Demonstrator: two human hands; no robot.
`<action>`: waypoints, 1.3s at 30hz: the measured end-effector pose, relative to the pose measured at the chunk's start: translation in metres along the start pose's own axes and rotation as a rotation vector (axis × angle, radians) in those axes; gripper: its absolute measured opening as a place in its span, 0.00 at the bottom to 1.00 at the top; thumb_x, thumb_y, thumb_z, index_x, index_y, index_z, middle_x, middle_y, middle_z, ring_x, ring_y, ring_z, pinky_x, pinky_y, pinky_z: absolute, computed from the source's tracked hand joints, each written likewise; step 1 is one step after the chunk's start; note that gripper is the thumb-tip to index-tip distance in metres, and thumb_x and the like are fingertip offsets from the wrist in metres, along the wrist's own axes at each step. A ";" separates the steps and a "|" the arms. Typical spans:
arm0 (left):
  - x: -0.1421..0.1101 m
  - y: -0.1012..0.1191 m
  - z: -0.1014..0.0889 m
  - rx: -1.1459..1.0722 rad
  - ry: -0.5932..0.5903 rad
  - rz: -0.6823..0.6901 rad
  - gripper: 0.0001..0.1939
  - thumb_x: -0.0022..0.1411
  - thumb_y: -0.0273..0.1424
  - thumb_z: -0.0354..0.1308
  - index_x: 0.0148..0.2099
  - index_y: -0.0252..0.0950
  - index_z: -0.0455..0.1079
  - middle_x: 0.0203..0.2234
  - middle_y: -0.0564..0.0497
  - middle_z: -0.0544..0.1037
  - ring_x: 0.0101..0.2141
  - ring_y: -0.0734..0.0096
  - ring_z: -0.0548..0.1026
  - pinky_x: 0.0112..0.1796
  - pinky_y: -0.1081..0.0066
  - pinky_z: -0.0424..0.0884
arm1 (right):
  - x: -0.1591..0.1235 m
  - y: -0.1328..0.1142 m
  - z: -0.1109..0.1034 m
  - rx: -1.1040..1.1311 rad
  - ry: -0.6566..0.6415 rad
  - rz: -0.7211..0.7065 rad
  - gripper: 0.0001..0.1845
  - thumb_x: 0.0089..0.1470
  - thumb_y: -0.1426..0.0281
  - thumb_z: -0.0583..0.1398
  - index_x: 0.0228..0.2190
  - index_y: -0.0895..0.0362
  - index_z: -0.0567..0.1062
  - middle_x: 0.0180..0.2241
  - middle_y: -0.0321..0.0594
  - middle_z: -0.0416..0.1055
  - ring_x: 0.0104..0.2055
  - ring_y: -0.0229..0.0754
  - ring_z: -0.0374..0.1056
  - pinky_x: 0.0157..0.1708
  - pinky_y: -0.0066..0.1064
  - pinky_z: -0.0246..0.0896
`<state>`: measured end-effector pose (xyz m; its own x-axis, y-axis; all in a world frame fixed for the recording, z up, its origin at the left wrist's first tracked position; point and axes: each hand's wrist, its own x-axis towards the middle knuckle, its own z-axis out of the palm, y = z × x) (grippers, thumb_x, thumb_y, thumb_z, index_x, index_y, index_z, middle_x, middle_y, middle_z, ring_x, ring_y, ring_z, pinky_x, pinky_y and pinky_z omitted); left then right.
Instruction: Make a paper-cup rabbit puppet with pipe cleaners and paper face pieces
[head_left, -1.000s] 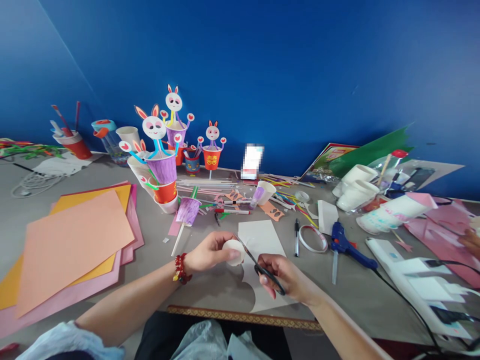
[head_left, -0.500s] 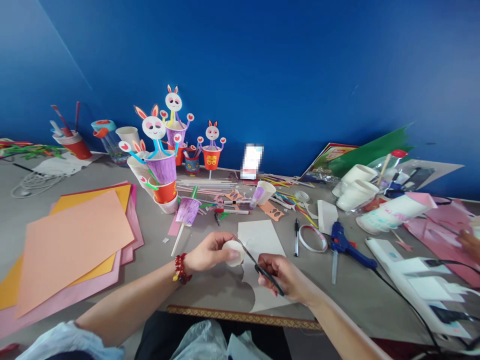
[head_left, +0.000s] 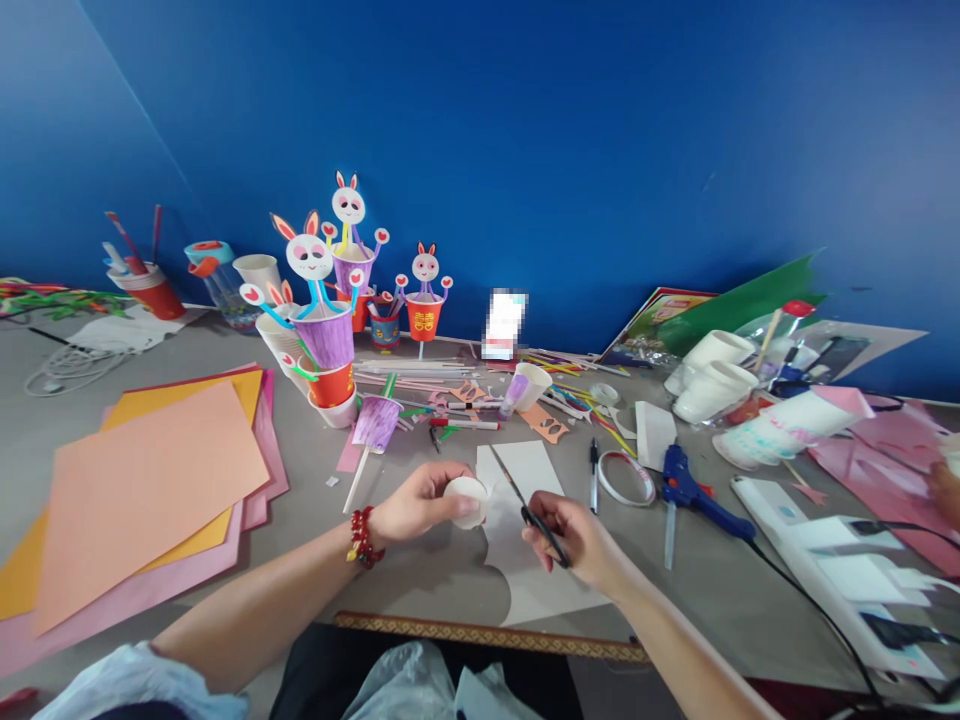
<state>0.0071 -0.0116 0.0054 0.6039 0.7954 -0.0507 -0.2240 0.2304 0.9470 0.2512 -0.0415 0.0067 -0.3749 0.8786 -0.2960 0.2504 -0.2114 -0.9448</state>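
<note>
Scissors (head_left: 525, 509) drawn off the white disc (head_left: 473, 488)

From the head view, our left hand (head_left: 421, 503) has its fingers pinching the disc above the worktop (head_left: 442, 590); our right hand's (head_left: 568, 535) fingers curl around the scissors' handles. The blades have left the disc's edge, so cutting seems paused.

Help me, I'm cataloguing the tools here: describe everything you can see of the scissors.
The scissors have slim, dark, metallic-looking blades and black, plastic-looking handles. The right hand grips the handles, partly hiding them. The blades point forward and to the left, across the white sheet in this view, with their tips apart from the white disc in the left hand. How far they are open is unclear.
</note>
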 end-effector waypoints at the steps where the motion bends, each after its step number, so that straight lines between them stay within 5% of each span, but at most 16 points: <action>1: 0.000 0.000 0.000 -0.006 0.019 0.008 0.20 0.51 0.42 0.69 0.34 0.30 0.71 0.25 0.49 0.76 0.26 0.74 0.71 0.29 0.75 0.65 | 0.001 0.001 -0.002 0.002 0.031 -0.022 0.25 0.46 0.52 0.67 0.23 0.54 0.60 0.16 0.28 0.62 0.17 0.33 0.59 0.20 0.26 0.53; 6: 0.005 -0.002 0.001 -0.023 0.183 0.072 0.18 0.51 0.41 0.69 0.36 0.32 0.72 0.28 0.51 0.75 0.28 0.74 0.71 0.33 0.74 0.67 | 0.002 0.010 -0.011 -0.012 0.159 -0.154 0.23 0.47 0.51 0.67 0.26 0.55 0.64 0.23 0.32 0.64 0.25 0.38 0.68 0.27 0.30 0.62; 12: 0.012 -0.009 -0.001 0.069 0.328 0.060 0.17 0.54 0.43 0.65 0.36 0.33 0.70 0.29 0.52 0.73 0.30 0.73 0.69 0.34 0.73 0.68 | 0.011 0.029 -0.009 -0.017 0.283 -0.174 0.23 0.51 0.49 0.63 0.28 0.54 0.65 0.23 0.34 0.68 0.25 0.39 0.68 0.26 0.30 0.63; 19: 0.006 -0.008 0.011 0.535 0.146 -0.034 0.10 0.62 0.37 0.56 0.36 0.34 0.70 0.26 0.54 0.71 0.27 0.74 0.67 0.28 0.75 0.61 | 0.017 0.037 -0.006 0.031 0.309 -0.188 0.25 0.51 0.46 0.63 0.28 0.54 0.65 0.21 0.33 0.68 0.24 0.39 0.67 0.25 0.30 0.63; 23: 0.004 -0.002 0.020 0.758 0.149 0.054 0.06 0.62 0.31 0.54 0.34 0.35 0.70 0.45 0.47 0.75 0.37 0.69 0.72 0.33 0.74 0.65 | 0.017 0.037 -0.008 0.007 0.318 -0.194 0.24 0.53 0.46 0.61 0.28 0.55 0.65 0.20 0.34 0.70 0.22 0.38 0.65 0.23 0.29 0.59; 28: 0.011 0.001 0.022 0.867 0.066 0.055 0.07 0.60 0.28 0.53 0.31 0.36 0.70 0.50 0.47 0.75 0.41 0.66 0.75 0.36 0.73 0.67 | 0.016 0.032 -0.008 0.009 0.309 -0.204 0.27 0.49 0.44 0.62 0.27 0.54 0.64 0.19 0.34 0.70 0.22 0.39 0.67 0.24 0.30 0.57; 34: 0.021 0.003 0.024 1.020 -0.005 -0.017 0.13 0.59 0.28 0.52 0.44 0.37 0.75 0.34 0.50 0.80 0.33 0.65 0.75 0.34 0.72 0.66 | 0.015 0.031 -0.009 0.017 0.295 -0.216 0.26 0.51 0.44 0.61 0.27 0.54 0.64 0.19 0.34 0.70 0.21 0.38 0.65 0.23 0.30 0.55; 39: 0.031 0.008 0.022 1.015 -0.020 0.067 0.13 0.58 0.28 0.53 0.43 0.37 0.74 0.45 0.47 0.78 0.42 0.61 0.75 0.42 0.70 0.67 | 0.014 0.033 -0.009 0.039 0.292 -0.232 0.25 0.51 0.46 0.61 0.26 0.54 0.64 0.18 0.33 0.69 0.21 0.37 0.63 0.23 0.29 0.53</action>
<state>0.0413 0.0027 0.0185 0.6284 0.7778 0.0086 0.4918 -0.4059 0.7703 0.2618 -0.0323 -0.0274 -0.1457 0.9890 -0.0259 0.1525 -0.0034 -0.9883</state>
